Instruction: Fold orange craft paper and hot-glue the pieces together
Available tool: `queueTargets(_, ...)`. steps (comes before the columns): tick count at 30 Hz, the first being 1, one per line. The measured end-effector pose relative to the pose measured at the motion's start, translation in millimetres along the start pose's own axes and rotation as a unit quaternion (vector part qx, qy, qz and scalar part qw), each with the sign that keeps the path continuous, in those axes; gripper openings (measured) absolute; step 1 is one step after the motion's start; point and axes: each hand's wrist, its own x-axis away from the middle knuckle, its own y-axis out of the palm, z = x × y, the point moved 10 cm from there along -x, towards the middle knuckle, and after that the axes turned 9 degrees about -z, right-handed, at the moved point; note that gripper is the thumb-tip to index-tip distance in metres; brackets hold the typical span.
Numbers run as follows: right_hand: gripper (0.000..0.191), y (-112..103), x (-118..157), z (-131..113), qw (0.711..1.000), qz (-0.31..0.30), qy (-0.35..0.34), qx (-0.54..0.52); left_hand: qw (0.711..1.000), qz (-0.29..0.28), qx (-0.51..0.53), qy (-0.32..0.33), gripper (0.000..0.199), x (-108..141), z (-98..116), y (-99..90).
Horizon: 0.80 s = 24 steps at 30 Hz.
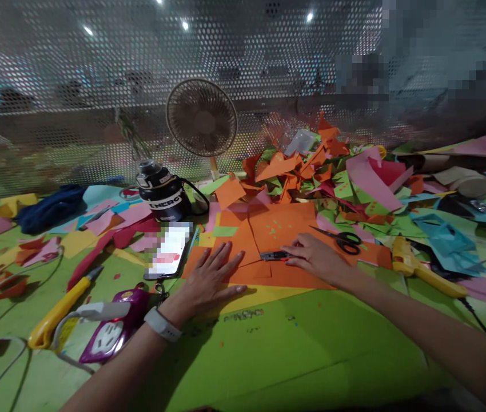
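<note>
Fingers spread, the left hand [208, 277] lies on orange paper [298, 214]; the right hand [318, 257] grips a utility knife [272, 256], apparently cutting, which calls for steady pressure.

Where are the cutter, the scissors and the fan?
Cutter [273, 256]: head view, on its front part.
Scissors [339, 236]: head view, where blades meet handles.
Fan [204, 122]: head view, on its round hub.

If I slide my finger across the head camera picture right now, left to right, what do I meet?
Long yellow tool with a grey tip, purple plastic power socket, black phone with a lit screen, left hand, grey and red craft knife, black scissors, yellow tool with a black cord.
</note>
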Motion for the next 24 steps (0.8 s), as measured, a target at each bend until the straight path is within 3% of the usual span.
queueTargets(6, 0.034, 1.7, 5.5, 2.5, 1.000, -0.010, 0.000, -0.005, 1.000, -0.006, 0.005, 0.002, 0.075, 0.5, 3.2, -4.1)
queueTargets(14, 0.035, 3.8, -2.4, -12.7, 1.000, -0.015, -0.009, 0.010, 1.000, -0.018, 0.004, -0.011, 0.077, -0.5, 4.2, -5.3)
queueTargets(24, 0.033, 8.3, -5.6, -19.6, 0.999, 0.016, -0.036, 0.019, 1.000, -0.016, 0.000, -0.006, 0.078, 0.6, 3.1, -3.0)
